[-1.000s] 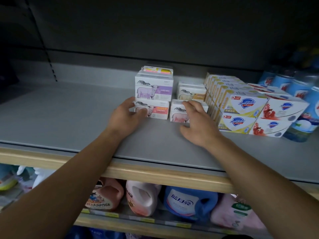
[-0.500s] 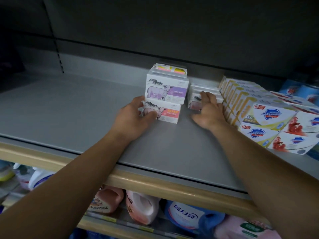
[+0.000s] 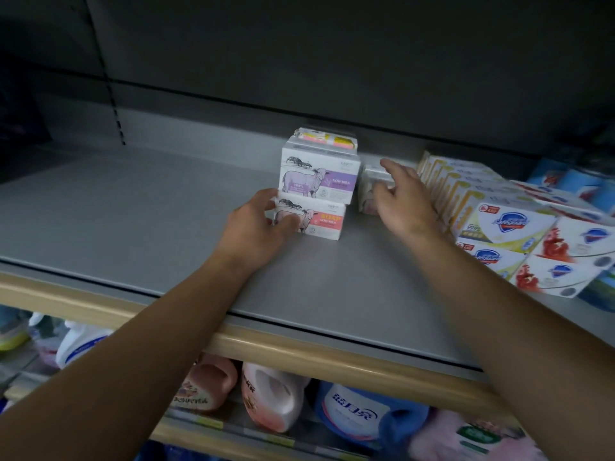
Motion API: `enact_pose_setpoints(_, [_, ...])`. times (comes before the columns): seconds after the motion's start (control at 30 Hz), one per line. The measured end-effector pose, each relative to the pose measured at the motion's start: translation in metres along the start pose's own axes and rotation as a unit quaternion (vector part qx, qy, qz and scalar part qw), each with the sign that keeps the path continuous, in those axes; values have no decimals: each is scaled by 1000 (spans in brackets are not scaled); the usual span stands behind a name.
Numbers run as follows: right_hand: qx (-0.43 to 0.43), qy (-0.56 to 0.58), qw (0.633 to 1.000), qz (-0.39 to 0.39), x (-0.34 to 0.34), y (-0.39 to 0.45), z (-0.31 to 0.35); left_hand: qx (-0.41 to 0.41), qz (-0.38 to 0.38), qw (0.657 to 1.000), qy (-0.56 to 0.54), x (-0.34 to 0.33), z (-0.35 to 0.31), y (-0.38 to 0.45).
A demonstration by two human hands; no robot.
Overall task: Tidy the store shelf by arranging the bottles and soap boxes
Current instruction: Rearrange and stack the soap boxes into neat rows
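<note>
Our right hand (image 3: 401, 197) lifted off low goat-milk box (image 3: 371, 191), fingers now spread, hovering. Left hand (image 3: 258, 227) still pinching bottom stack box (image 3: 314, 221) mid-shelf (image 3: 133, 211). We judge back box seated; alignment continues.

The right hand (image 3: 404, 197) hides most of a blurred soap box (image 3: 369, 188).

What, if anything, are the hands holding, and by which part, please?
Left hand grips the bottom pink-labelled white soap box by its left end; right hand holds nothing.
</note>
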State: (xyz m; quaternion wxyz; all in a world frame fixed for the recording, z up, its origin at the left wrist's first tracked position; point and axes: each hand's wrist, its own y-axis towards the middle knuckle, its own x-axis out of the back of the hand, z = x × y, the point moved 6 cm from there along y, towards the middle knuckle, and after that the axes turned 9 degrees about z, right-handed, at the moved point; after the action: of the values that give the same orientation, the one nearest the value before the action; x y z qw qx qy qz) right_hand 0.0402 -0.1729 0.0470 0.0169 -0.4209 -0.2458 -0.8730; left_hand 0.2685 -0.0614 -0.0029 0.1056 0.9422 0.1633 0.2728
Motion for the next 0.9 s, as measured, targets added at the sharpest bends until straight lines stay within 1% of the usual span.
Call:
enact_pose_setpoints(0.07, [52,76,995,-43,11,-6,30,4,0,1000,-2,1,-1,-1])
enact_pose_setpoints(0.1, [78,82,993,-38,12,-8,43,5,-1,1000,-3,1,-2,-2])
enact_pose_setpoints(0.13, [103,67,992,-18,10,-9,55,5,-1,1000,-4,1,-2,-2])
enact_pose_setpoints(0.17, [122,26,992,7,5,-9,62,5,-1,1000,-6,2,-3,-3])
enact_pose_setpoints(0.23, [139,-86,986,32,-4,-12,68,8,1,1000,-9,3,-3,-3])
enact_pose_setpoints(0.3, [148,-137,979,3,-5,-17,70,12,6,1000,-20,3,-2,-2])
enact_pose_setpoints(0.37, [156,-135,978,-31,-4,-22,75,16,7,1000,-22,3,-1,-2])
enact_pose_setpoints(0.43, [151,-97,983,-40,-3,-26,79,23,-6,1000,-14,4,-2,-3])
enact_pose_setpoints(0.5, [158,-32,986,-37,-1,-34,82,5,-32,999,-11,8,-7,-7])
enact_pose_setpoints(0.57, [165,24,986,-14,0,-45,83,-66,-53,995,-59,13,-18,-14])
enact_pose_setpoints(0.63, [150,98,983,27,-1,-56,76,-144,-37,983,-108,15,-29,-20])
enact_pose_setpoints(0.67, [133,142,980,45,-1,-62,71,-166,-21,978,-127,14,-31,-22])
enact_pose_setpoints(0.7, [118,180,975,58,-1,-69,66,-173,-3,975,-142,12,-31,-22])
enact_pose_setpoints(0.77, [112,217,967,77,-2,-84,57,-158,27,973,-165,8,-31,-21])
enact_pose_setpoints(0.8, [118,216,965,89,-4,-92,54,-147,39,971,-185,7,-30,-21])
enact_pose_setpoints(0.9, [154,164,967,118,-14,-107,54,-114,69,959,-249,2,-27,-20])
